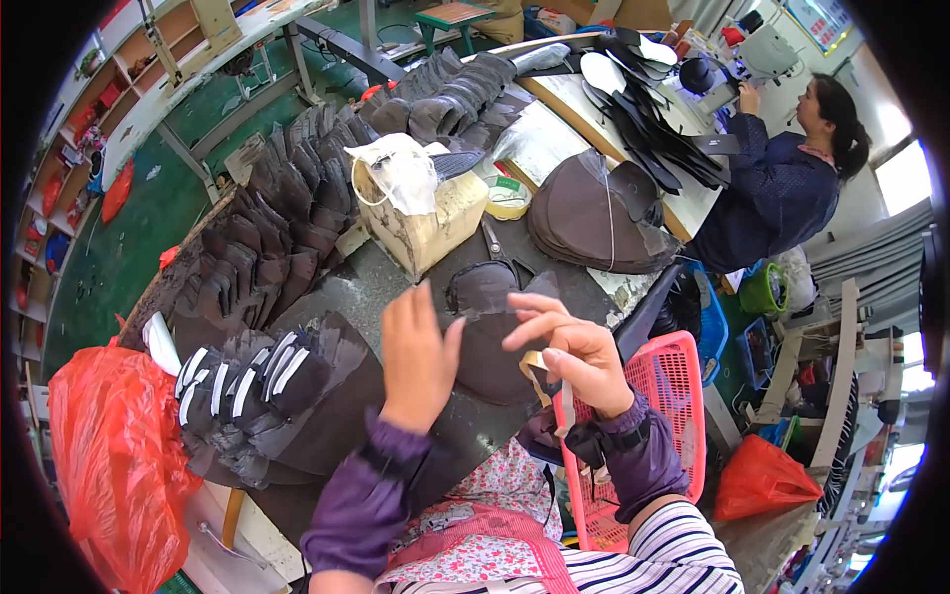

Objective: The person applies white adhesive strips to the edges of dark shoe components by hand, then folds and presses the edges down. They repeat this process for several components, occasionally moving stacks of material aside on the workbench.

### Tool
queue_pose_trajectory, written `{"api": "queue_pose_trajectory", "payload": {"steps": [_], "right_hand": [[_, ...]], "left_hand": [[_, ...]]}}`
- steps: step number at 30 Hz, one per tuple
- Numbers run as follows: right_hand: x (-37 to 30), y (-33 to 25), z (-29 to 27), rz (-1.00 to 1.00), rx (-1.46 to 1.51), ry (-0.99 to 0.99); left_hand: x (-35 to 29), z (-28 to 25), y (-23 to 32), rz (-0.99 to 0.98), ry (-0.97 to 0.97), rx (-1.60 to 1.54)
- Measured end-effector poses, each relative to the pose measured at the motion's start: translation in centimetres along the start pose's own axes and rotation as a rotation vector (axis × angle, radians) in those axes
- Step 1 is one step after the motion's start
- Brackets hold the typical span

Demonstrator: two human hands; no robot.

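My left hand (pixel 416 346) is raised over the table, fingers stretched upward and thumb apart, with nothing in it. To its right, my right hand (pixel 584 361) has its fingers partly bent; a pale yellowish strip of tape (pixel 566 408) hangs by its thumb, though the exact grip is partly hidden. Below both hands lies a dark brown rounded sheet piece (pixel 490 361), with a smaller black piece (pixel 485 287) at its far edge. Scissors (pixel 492 241) rest just beyond. A tape roll (pixel 508 198) sits farther back, beside a yellowish block (pixel 445 220) with a white face mask (pixel 401 168) on top.
Dark curved pieces (pixel 287 208) line the table's left and back. White-striped black pieces (pixel 247 381) lie near left, beside a red plastic bag (pixel 124 455). A tied brown stack (pixel 584 223) stands back right. A pink basket (pixel 688 396) is at my right; a co-worker (pixel 772 188) sits beyond.
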State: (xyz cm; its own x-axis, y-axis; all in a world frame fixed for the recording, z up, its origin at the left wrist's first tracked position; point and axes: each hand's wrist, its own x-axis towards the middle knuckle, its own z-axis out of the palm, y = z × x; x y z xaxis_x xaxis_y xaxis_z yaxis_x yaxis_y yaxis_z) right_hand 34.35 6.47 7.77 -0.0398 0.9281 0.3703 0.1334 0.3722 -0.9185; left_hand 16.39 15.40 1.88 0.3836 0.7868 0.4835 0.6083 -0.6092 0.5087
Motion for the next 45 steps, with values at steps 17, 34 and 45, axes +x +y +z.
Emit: {"api": "queue_pose_trajectory", "payload": {"steps": [17,34,45], "right_hand": [[-1.0,0.8,-0.2,0.337,-0.182,-0.133],[-0.7,4.8,2.9,0.229,-0.636,-0.128],[-3.5,6.4,2.4,0.387,-0.776,0.254]], "left_hand": [[-4.6,1.2,-0.9,-0.414,-0.355,-0.77],[-5.5,1.4,-2.3,-0.437,-0.342,-0.783],[-5.4,0.6,-1.1,-0.423,-0.39,-0.756]]}}
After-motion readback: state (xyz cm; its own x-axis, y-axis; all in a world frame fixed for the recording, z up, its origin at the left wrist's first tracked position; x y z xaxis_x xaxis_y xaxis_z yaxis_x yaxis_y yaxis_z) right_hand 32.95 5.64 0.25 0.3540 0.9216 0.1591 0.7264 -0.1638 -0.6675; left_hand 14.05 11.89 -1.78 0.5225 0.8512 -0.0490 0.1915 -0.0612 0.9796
